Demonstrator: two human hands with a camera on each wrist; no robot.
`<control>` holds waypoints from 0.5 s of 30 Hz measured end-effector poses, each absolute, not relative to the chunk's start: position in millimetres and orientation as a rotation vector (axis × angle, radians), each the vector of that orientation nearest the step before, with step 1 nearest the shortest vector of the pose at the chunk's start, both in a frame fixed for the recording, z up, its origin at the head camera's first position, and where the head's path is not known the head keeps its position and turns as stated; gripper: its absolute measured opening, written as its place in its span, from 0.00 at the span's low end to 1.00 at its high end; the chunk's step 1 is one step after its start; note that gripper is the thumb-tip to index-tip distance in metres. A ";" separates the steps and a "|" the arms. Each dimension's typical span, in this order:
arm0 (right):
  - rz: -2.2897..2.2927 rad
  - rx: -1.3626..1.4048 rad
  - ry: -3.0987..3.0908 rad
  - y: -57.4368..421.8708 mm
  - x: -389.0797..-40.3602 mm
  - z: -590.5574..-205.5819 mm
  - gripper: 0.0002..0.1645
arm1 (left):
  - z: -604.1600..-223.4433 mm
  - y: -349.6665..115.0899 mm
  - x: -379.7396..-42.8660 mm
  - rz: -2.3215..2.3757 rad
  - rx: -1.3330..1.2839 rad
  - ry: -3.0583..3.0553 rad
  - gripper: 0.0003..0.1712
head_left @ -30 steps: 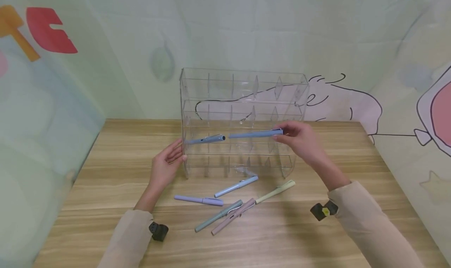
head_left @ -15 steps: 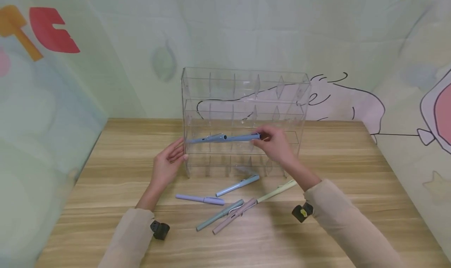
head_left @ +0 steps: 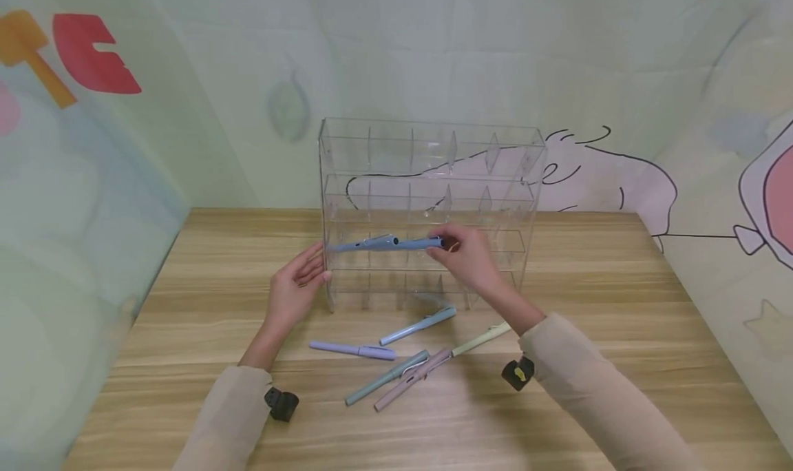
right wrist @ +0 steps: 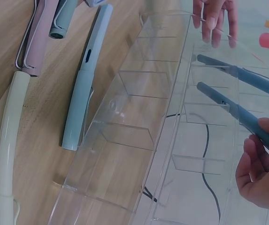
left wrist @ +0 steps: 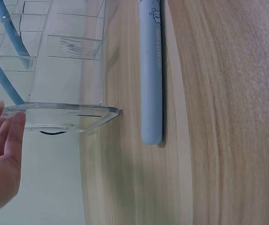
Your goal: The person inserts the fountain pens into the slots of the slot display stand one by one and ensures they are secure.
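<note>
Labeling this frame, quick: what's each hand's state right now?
Left hand: open, touching the side of the clear rack.
Right hand: closed, holding a blue pen near one end.

The table [head_left: 619,306] carries a rack [head_left: 427,198] and five pens [head_left: 352,350].
</note>
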State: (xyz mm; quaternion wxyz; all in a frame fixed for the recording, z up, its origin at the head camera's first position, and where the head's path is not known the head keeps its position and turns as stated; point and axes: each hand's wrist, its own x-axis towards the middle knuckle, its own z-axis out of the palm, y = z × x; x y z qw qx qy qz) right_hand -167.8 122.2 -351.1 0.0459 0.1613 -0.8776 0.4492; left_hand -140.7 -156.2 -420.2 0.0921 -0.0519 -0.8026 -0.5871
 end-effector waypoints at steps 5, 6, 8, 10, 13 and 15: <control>1.344 0.461 -2.707 118.6 -167.8 -350.7 0.11 | -419.8 -156.0 -140.2 -1.751 -0.143 -2.385 0.29; 1.342 0.455 -2.714 118.1 -167.7 -350.6 0.11 | -419.8 -156.0 -140.1 -1.754 -0.142 -2.385 0.29; 1.340 0.447 -2.722 117.4 -167.6 -350.4 0.11 | -420.1 -156.1 -140.2 -1.759 -0.142 -2.384 0.29; 1.335 0.446 -2.725 117.0 -167.6 -350.4 0.11 | -420.5 -156.1 -140.7 -1.757 -0.144 -2.387 0.29; 1.339 0.456 -2.720 116.9 -167.4 -350.3 0.12 | -420.9 -156.3 -141.3 -1.750 -0.140 -2.397 0.29; 1.360 0.467 -2.714 117.6 -167.3 -350.6 0.14 | -420.9 -156.2 -141.7 -1.750 -0.134 -2.403 0.28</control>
